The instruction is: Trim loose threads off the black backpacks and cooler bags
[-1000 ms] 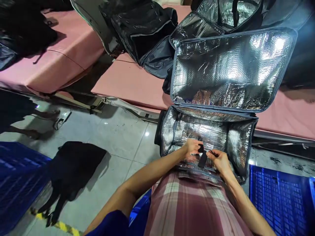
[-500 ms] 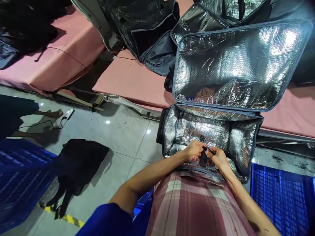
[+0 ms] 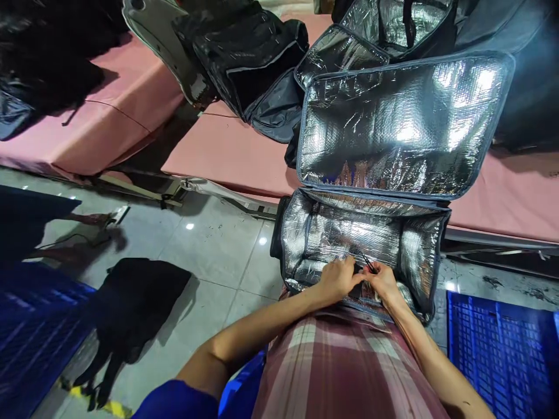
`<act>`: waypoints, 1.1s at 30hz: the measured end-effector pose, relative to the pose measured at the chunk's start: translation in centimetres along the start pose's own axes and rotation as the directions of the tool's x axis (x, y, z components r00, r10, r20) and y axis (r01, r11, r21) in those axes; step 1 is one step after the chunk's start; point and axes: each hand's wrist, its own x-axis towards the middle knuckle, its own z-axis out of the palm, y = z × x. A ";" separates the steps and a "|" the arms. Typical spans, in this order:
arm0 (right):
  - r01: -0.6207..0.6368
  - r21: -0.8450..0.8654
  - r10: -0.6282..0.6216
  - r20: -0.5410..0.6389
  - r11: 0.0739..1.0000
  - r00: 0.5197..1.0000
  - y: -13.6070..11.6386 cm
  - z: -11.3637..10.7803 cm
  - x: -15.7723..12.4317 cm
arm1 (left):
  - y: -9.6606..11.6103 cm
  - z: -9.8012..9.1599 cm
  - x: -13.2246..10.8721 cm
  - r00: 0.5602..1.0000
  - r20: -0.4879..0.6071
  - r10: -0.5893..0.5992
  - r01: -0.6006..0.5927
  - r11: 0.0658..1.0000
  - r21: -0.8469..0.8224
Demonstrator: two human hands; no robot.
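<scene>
Item: foil-lined bag [image 3: 420, 241], lid [image 3: 406, 128] open and laid back at 12 o'clock over a pink table [image 3: 231, 154]. The bag's mouth lies at 12 o'clock from both hands, its long axis running roughly 9 to 3; its near edge meets the plaid cloth [image 3: 323, 361] at 6.

Item: left hand [image 3: 336, 281], fingers curled, pinching a black strip [image 3: 357, 268]; thumb stretched toward 3 o'clock, just reaching the other hand's fingertips.

Item: right hand [image 3: 383, 281], pinching a slim dark tool [image 3: 368, 263], its tip toward 11 o'clock; exact kind too small to tell.

Key relation: the strip sits between the hands, at about 2 o'clock from the left, 10 from the right, the left being nearer. Its own long axis is mostly hidden and cannot be told.

Surroundings: blue crate [image 3: 493, 349] at 4 o'clock; black cloth [image 3: 140, 302] on the floor at 9; black bag [image 3: 247, 52] at 11.
</scene>
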 end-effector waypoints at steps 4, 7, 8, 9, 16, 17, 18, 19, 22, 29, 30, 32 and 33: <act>0.021 -0.039 -0.021 -0.011 0.999 1.000 -0.7 -0.3 -0.3 | 0.6 1.2 -0.5 0.996 0.013 -0.090 0.088 0.988 0.130; 0.052 -0.122 -0.051 0.007 0.991 0.999 -1.0 -1.8 -1.5 | -0.4 1.2 0.0 0.977 0.183 -0.107 0.150 0.959 -0.240; 0.058 -0.167 -0.059 0.002 0.984 0.998 -1.1 -2.4 -2.1 | -0.9 1.1 0.2 0.966 0.243 -0.089 0.175 0.918 -0.356; 0.061 -0.217 -0.064 -0.009 0.974 0.998 -1.1 -3.1 -2.7 | -1.4 0.9 0.4 0.953 0.293 -0.072 0.208 0.863 -0.461; 0.136 -0.431 -0.142 0.019 0.892 0.990 -1.3 -4.5 -4.7 | -3.2 0.7 0.9 0.904 0.428 -0.028 0.390 0.468 -0.793; 0.158 -0.435 -0.159 0.034 0.886 0.987 -1.5 -4.3 -4.7 | -3.3 0.8 1.0 0.905 0.425 -0.018 0.382 0.471 -0.795; 0.176 -0.436 -0.173 0.047 0.882 0.984 -1.6 -4.1 -4.7 | -3.3 0.8 1.0 0.906 0.424 -0.010 0.378 0.472 -0.796; 0.191 -0.434 -0.185 0.057 0.881 0.981 -1.8 -3.9 -4.6 | -3.4 0.8 1.0 0.907 0.420 0.003 0.365 0.489 -0.792; 0.201 -0.405 -0.189 0.068 0.892 0.980 -1.9 -3.8 -4.7 | -3.0 0.9 0.4 0.917 0.396 0.052 0.284 0.612 -0.738; 0.117 -0.259 -0.132 -0.042 0.959 0.990 -1.1 -5.0 -4.3 | -2.3 1.3 -3.7 0.923 0.210 0.324 -0.311 0.946 -0.092; 0.111 -0.218 -0.128 -0.066 0.970 0.990 -1.2 -5.0 -3.9 | -2.4 1.3 -4.2 0.897 0.235 0.374 -0.386 0.923 0.004; 0.119 -0.117 -0.132 -0.109 0.986 0.985 -1.6 -4.8 -3.3 | -2.6 1.1 -4.9 0.860 0.290 0.421 -0.472 0.871 0.138; 0.132 -0.066 -0.140 -0.124 0.989 0.982 -2.1 -4.7 -3.0 | -2.6 0.8 -5.1 0.854 0.308 0.420 -0.486 0.855 0.180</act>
